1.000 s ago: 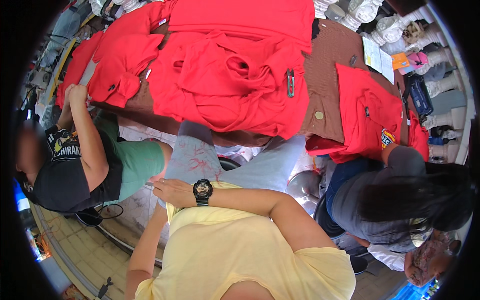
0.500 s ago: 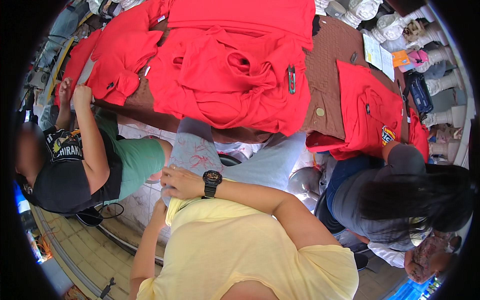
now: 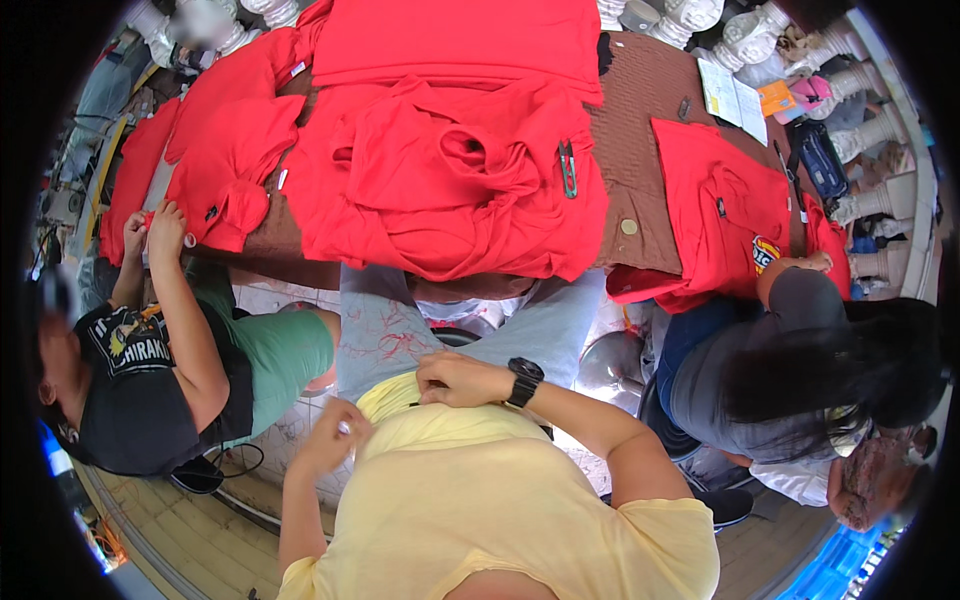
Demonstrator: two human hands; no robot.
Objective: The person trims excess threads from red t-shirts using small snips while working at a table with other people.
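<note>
Shirt of yellow colour (image 3: 480, 490) is worn by the person, and its lower part is gathered on the lap, over light blue jeans (image 3: 540, 340). On this gathered part the right hand (image 3: 460, 378) is laid with fingers curled, and on its wrist a black watch (image 3: 525, 382) is worn. At its fingertips a small dark thing (image 3: 415, 404) is seen; whether this or the cloth is pinched cannot be told. The left hand (image 3: 330, 437) is held just beside the shirt's left edge, with fingers bent; whether anything is gripped cannot be told. Red threads (image 3: 395, 345) are scattered on the left leg of the jeans. In front, the table (image 3: 640, 130) is covered with brown cloth, and a crumpled red garment (image 3: 440, 225) is laid upon it, with green thread snips (image 3: 568, 170) on its right part. On both sides co-workers are seated, the left one (image 3: 130, 410) in black top and green shorts.
</note>
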